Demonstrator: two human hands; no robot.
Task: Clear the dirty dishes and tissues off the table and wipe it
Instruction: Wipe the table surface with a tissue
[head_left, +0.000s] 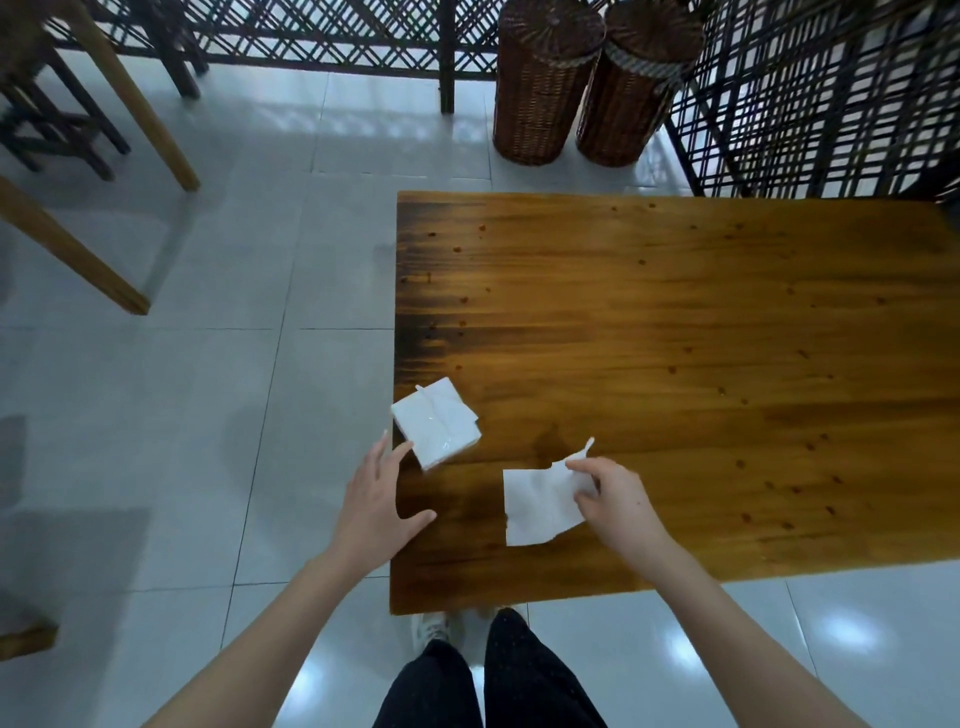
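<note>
A wooden table (675, 338) fills the right half of the view. A white pack of tissues (435, 423) in clear wrap lies at its near left edge. My left hand (376, 506) hovers just below the pack with fingers spread, fingertips at the pack's corner. A single white tissue (537, 501) lies flat near the front edge. My right hand (618, 501) pinches the tissue's right upper corner between thumb and fingers, lifting that corner. No dishes are in view.
Two tall wicker baskets (587, 88) stand on the tiled floor behind the table, beside black lattice screens (810, 104). Wooden chair and table legs (78, 156) stand at the far left. My legs and shoes (483, 670) are at the table's front edge.
</note>
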